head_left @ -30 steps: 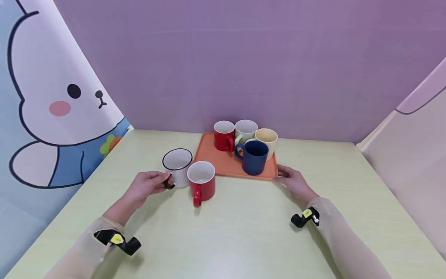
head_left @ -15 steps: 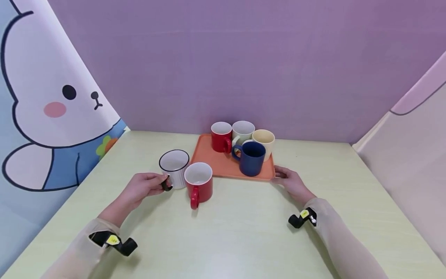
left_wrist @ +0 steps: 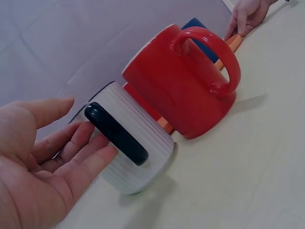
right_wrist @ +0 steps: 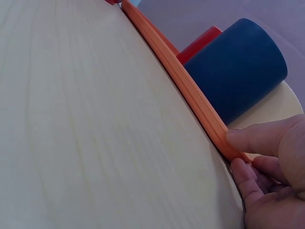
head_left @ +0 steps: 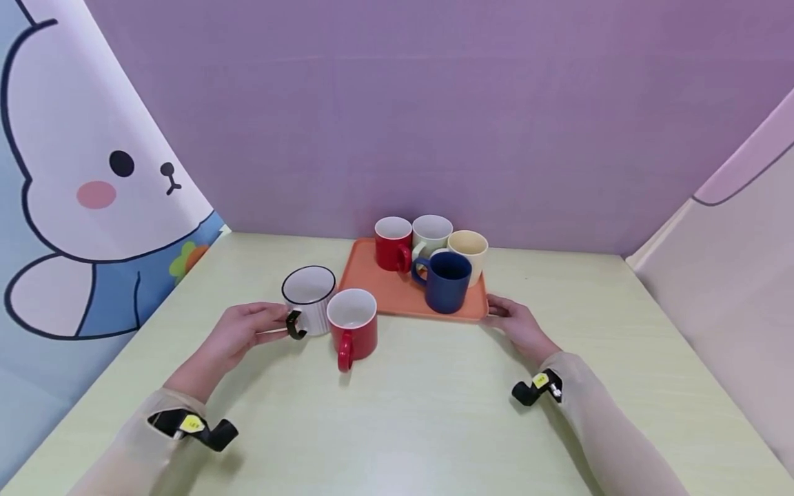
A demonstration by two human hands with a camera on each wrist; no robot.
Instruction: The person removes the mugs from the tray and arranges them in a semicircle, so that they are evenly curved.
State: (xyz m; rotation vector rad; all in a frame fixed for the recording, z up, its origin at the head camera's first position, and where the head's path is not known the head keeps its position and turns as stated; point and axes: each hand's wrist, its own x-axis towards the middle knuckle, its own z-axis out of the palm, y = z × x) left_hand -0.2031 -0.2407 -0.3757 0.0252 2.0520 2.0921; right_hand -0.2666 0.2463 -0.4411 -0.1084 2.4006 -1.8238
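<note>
A: Where does the left hand stand?

B: Beside the upright white mug, which is on the table left of the tray; the left wrist view shows what the head view leaves unclear, the thumb held wide of the black handle and the other fingers loosely extended near it; fingertip contact cannot be told

A: And the right hand?

B: It pinches the tray's near right corner; only the right wrist view shows the thumb on the rim and fingertips below

A: What room lies between the edges?

B: The front red mug stands just beside the white mug, before the tray's near left corner; tray surface shows left of the blue mug, with the back red mug, green mug and cream mug behind; a broad stretch of tabletop separates the front red mug from the right sleeve
</note>
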